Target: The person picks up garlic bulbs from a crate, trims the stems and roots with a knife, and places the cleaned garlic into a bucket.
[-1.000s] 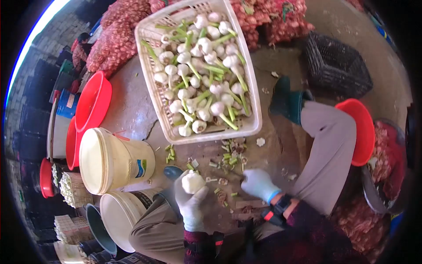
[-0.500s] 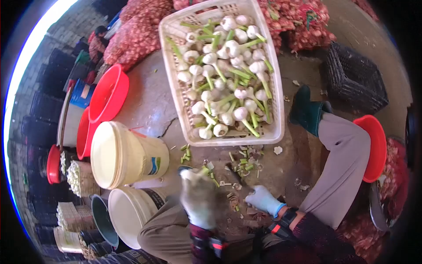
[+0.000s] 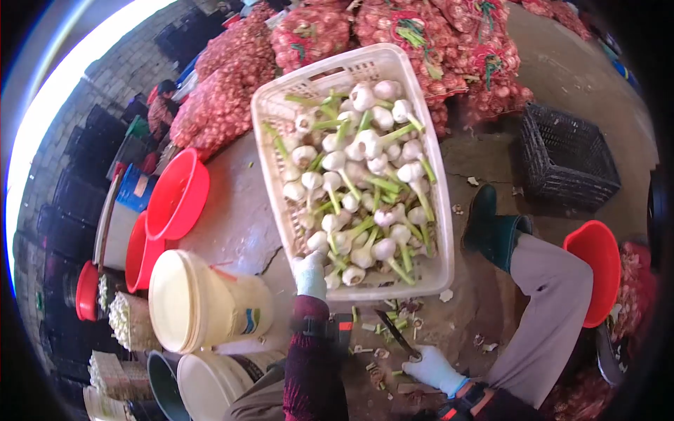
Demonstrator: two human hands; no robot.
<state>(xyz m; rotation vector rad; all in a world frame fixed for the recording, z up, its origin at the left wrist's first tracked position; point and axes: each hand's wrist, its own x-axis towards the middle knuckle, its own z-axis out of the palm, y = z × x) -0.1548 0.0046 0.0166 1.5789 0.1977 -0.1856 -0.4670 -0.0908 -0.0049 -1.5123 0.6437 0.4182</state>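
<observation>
My left hand (image 3: 310, 276), in a pale glove, reaches over the near left corner of a white plastic crate (image 3: 446, 231). Its fingertips dip in among the garlic bulbs (image 3: 334, 161), beside one bulb (image 3: 318, 243); their grip is hidden. The bulbs carry short green stems and fill much of the crate. Lower down, my gloved right hand (image 3: 434, 370) is closed around the handle of a knife (image 3: 397, 334). Its dark blade points up and left over cut stem pieces (image 3: 400, 324) scattered on the floor.
Lidded buckets (image 3: 208, 302) stand at left, near red basins (image 3: 177, 195). Net sacks of garlic (image 3: 414, 49) are piled behind the crate. A black crate (image 3: 567, 156) and a red basin (image 3: 592, 272) are at right. Another person (image 3: 162, 111) is far left.
My left hand has moved from above the floor scraps, where it was blurred, forward to the crate's near left corner. The view has tilted up. My right hand still holds the knife.
</observation>
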